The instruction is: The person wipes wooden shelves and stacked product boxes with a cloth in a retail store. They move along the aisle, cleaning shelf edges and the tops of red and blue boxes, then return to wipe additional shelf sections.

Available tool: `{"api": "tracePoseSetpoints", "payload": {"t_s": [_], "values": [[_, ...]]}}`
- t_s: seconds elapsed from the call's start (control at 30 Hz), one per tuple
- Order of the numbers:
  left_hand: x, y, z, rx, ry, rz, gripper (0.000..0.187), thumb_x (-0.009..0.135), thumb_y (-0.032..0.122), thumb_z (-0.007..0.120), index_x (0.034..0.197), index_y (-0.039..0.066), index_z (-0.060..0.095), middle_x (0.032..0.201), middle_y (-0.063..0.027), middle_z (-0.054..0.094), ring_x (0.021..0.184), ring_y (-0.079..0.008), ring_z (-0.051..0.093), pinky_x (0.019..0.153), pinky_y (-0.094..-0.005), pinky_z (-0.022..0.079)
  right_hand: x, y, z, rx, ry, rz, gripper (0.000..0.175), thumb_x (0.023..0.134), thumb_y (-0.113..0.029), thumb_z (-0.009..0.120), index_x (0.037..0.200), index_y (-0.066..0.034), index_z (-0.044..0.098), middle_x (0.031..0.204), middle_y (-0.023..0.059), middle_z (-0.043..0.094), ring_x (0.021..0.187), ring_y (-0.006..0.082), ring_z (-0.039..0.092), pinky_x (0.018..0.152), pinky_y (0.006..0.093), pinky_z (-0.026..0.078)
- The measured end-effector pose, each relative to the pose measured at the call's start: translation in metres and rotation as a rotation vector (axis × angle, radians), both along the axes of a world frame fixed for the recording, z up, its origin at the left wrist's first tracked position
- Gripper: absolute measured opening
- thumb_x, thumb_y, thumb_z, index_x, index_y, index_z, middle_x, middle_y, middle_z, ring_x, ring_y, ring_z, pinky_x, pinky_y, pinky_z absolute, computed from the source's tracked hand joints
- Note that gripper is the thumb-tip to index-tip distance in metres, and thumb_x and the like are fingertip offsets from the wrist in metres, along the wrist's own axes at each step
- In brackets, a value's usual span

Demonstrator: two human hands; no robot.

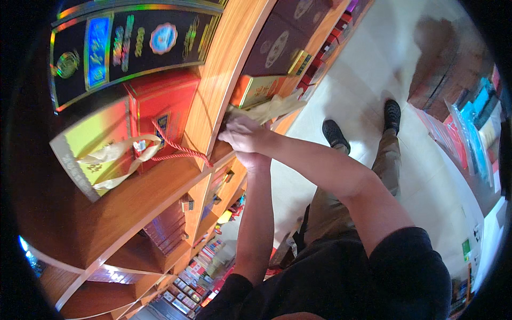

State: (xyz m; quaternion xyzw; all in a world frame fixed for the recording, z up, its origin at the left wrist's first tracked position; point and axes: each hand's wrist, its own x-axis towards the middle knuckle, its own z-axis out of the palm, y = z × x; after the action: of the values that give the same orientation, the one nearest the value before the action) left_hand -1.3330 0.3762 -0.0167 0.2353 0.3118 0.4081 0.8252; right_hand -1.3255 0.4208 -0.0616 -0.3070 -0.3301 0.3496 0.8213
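Observation:
Both of my hands meet at the edge of a lower compartment in a wooden shelf unit. My right hand (pixel 246 134) has its fingers curled and is blurred. A crumpled pale beige cloth (pixel 276 108) runs from beside its fingers out past the shelf edge. My left hand (pixel 254 161) lies under the right one and is mostly hidden, so its grip does not show. Just beyond the cloth stands an orange and gold box (pixel 260 90). Dark maroon boxes (pixel 276 44) fill the back of that compartment.
The compartment nearer me holds a red gift box (pixel 166 108) with a twisted red cord (pixel 180 152), a yellow gift bag (pixel 96 148) with ribbon handles, and a large dark box (pixel 132 52). Tiled floor (pixel 368 72) lies right of the shelf. Plastic-wrapped goods (pixel 472 132) sit at far right.

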Motion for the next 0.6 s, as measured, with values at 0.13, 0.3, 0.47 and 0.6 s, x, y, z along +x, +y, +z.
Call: {"api": "tracePoseSetpoints", "payload": {"t_s": [0.13,0.3,0.47,0.6], "values": [[-0.078,0.008,-0.044,-0.127,-0.195,-0.018,0.045,0.105,0.048,0.039,0.135,0.016,0.052,0.137,-0.0031,0.054,0.132,-0.0232,0.048,0.115,-0.0470,0.035,0.085,-0.074,0.076,-0.405,-0.664,0.208,0.032,0.082,-0.009,0.066,0.113,-0.0125,0.073,0.106,0.0122,0.073,0.096,0.0343,0.069,0.088,0.0448,0.052],[0.044,-0.073,0.077,0.147,0.481,-0.310,0.048,0.100,0.037,0.055,0.137,0.007,0.051,0.133,-0.0070,0.058,0.120,-0.0197,0.056,0.102,-0.0367,0.043,0.193,-0.123,0.101,-0.422,0.094,0.094,0.028,0.097,-0.005,0.053,0.119,-0.0062,0.070,0.105,0.0103,0.073,0.097,0.0207,0.071,0.089,0.0334,0.055],[0.124,-0.123,0.113,0.996,0.956,-0.625,0.032,0.098,0.014,0.061,0.124,-0.005,0.062,0.104,-0.0080,0.071,0.088,-0.0134,0.065,0.078,-0.0302,0.052,0.320,-0.216,0.119,-0.234,0.831,0.372,0.031,0.100,-0.008,0.050,0.128,-0.0002,0.063,0.111,0.0123,0.071,0.100,0.0220,0.070,0.089,0.0354,0.056],[0.173,-0.126,0.093,0.705,1.081,-0.531,0.028,0.102,0.021,0.057,0.105,-0.003,0.071,0.089,-0.0048,0.071,0.083,-0.0127,0.064,0.077,-0.0305,0.051,0.327,-0.277,0.041,-1.245,-0.419,0.150,0.065,0.090,-0.022,0.069,0.148,-0.0024,0.044,0.123,0.0205,0.067,0.112,0.0324,0.066,0.100,0.0451,0.051]]}}
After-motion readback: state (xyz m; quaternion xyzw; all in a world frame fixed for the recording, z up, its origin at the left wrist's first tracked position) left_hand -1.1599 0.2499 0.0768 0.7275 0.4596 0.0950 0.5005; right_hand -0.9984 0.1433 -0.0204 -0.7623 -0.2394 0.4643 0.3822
